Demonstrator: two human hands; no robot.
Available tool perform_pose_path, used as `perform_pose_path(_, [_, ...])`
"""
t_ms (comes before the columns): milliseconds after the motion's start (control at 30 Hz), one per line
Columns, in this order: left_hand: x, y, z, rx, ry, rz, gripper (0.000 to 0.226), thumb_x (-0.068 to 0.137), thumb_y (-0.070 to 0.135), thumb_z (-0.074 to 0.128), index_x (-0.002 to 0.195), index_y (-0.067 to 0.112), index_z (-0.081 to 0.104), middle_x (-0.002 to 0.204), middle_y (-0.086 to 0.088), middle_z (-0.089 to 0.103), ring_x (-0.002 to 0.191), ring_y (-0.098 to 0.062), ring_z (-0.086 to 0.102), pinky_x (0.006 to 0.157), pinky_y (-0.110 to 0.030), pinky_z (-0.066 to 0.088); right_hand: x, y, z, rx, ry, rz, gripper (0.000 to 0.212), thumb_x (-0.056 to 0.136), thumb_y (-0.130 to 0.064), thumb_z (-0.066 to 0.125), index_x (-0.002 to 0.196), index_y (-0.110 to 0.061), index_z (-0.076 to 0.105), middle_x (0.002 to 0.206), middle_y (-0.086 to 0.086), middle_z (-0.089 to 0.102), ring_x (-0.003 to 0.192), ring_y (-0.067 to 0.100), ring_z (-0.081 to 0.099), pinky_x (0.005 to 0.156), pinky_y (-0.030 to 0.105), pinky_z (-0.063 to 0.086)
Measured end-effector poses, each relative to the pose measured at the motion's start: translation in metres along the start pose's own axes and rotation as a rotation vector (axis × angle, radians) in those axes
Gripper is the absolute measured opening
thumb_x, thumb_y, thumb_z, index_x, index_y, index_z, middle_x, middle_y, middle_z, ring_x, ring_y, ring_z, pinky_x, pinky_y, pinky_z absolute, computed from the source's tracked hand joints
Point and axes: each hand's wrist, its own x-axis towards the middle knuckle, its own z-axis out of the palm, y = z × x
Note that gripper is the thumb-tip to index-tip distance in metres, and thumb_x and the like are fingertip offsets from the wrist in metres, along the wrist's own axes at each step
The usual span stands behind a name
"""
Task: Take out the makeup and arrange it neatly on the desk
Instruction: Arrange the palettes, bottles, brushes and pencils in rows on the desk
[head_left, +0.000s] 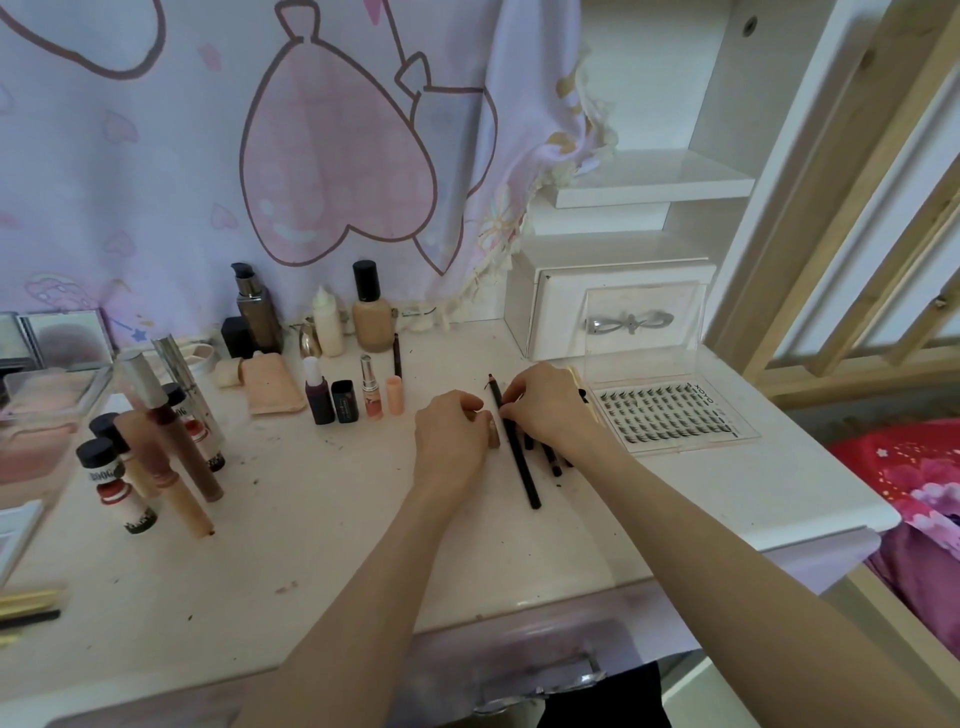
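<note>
Along the left of the white desk top (322, 587) a cluster of long beige and brown tubes (176, 467) and small black-capped bottles (111, 483) leans or lies together, grouped by kind, it seems, though not yet squared up. Behind them, against the pink heart-print curtain (260, 156), the taller things stand upright: a dark pump bottle (254, 312) and a beige foundation bottle with a black cap (370, 309), likely kept at the back so they block nothing. In front runs a short row of small lip products (358, 397), set side by side. Next comes the left hand (452, 436), fingers curled down onto a short tan stick (493, 428) lying on the desk, apparently holding it in line. Just beside it the right hand (548, 405) pinches a long black pencil (514, 441) near its upper end, probably nudging it parallel with the other dark pencils (553, 460) partly hidden under the wrist. Farthest right, a clear case of false lashes (670, 415) lies open, its lid propped against a small white drawer box (618, 291).
</note>
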Motion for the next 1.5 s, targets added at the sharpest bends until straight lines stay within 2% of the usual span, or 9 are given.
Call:
perform_pose_path(367, [-0.021,-0.054,-0.052,0.526,-0.088,0.452,0.027,0.094,0.023,0.047,0.117,0.016,0.059,0.118,0.001,0.053,0.111,-0.017,0.045,0.094,-0.029,0.032,0.008,-0.023,0.009,-0.009,0.054,-0.188,0.025,0.093,-0.016,0.048,0.104,-0.008,0.069,0.108,0.008,0.068,0.099,0.023,0.061,0.08,0.026,0.043])
perform_pose_path(567, [-0.032,-0.071,-0.071,0.658,-0.143,0.44,0.044,0.098,0.036,0.031,0.14,0.026,0.036,0.149,0.004,0.031,0.138,-0.014,0.023,0.114,-0.029,0.011,0.044,-0.049,0.036,-0.09,-0.179,-0.319,0.037,0.098,-0.01,0.036,0.125,-0.018,0.059,0.126,0.016,0.054,0.116,0.029,0.05,0.1,0.031,0.038])
perform_pose_path(700, [-0.032,-0.073,-0.069,0.673,-0.139,0.431,0.045,0.098,0.037,0.027,0.142,0.029,0.031,0.152,0.006,0.026,0.141,-0.012,0.017,0.115,-0.029,0.004,0.063,-0.059,0.047,-0.129,-0.243,-0.355,0.039,0.099,-0.012,0.034,0.128,-0.023,0.057,0.125,0.018,0.053,0.115,0.031,0.049,0.094,0.024,0.033])
perform_pose_path(767, [-0.031,-0.074,-0.069,0.665,-0.127,0.44,0.044,0.098,0.036,0.028,0.142,0.029,0.032,0.151,0.005,0.028,0.14,-0.012,0.018,0.115,-0.029,0.005,0.067,-0.061,0.05,-0.135,-0.27,-0.366,0.037,0.099,-0.015,0.036,0.126,-0.022,0.059,0.124,0.016,0.055,0.113,0.029,0.05,0.08,0.016,0.028])
perform_pose_path(967, [-0.03,-0.074,-0.069,0.652,-0.11,0.451,0.043,0.097,0.035,0.031,0.139,0.027,0.037,0.148,0.004,0.032,0.137,-0.014,0.023,0.114,-0.03,0.01,0.073,-0.063,0.056,-0.134,-0.235,-0.313,0.026,0.095,-0.022,0.047,0.11,-0.01,0.065,0.101,0.007,0.06,0.09,0.02,0.051,0.076,0.024,0.035])
perform_pose_path(1100, [-0.03,-0.076,-0.068,0.649,-0.092,0.455,0.042,0.097,0.035,0.032,0.138,0.027,0.039,0.147,0.005,0.034,0.136,-0.014,0.024,0.113,-0.03,0.01,0.076,-0.062,0.056,-0.181,-0.152,-0.19,0.017,0.088,-0.009,0.049,0.103,-0.004,0.057,0.107,0.015,0.057,0.095,0.028,0.053,0.074,0.029,0.039])
perform_pose_path(1200, [-0.03,-0.076,-0.067,0.647,-0.087,0.459,0.042,0.097,0.035,0.032,0.137,0.027,0.04,0.146,0.005,0.035,0.136,-0.014,0.025,0.113,-0.03,0.011,0.075,-0.063,0.052,-0.159,-0.164,-0.099,0.007,0.086,-0.004,0.046,0.091,-0.004,0.051,0.087,0.01,0.049,0.08,0.025,0.048,0.065,0.03,0.04])
perform_pose_path(1300, [-0.031,-0.076,-0.068,0.642,-0.082,0.46,0.042,0.097,0.034,0.032,0.137,0.027,0.04,0.146,0.005,0.035,0.136,-0.014,0.025,0.113,-0.029,0.01,0.075,-0.062,0.047,-0.144,-0.189,-0.06,0.028,0.083,-0.001,0.047,0.059,-0.012,0.036,0.061,0.006,0.037,0.057,0.02,0.04,0.047,0.025,0.03])
perform_pose_path(1500, [-0.03,-0.077,-0.069,0.643,-0.081,0.478,0.042,0.097,0.035,0.031,0.137,0.027,0.039,0.146,0.006,0.035,0.136,-0.013,0.025,0.113,-0.029,0.01,0.061,-0.05,0.022,0.207,-0.112,0.014,0.033,0.083,-0.007,0.054,0.055,-0.012,0.037,0.054,0.003,0.037,0.047,0.016,0.037,0.046,0.023,0.031])
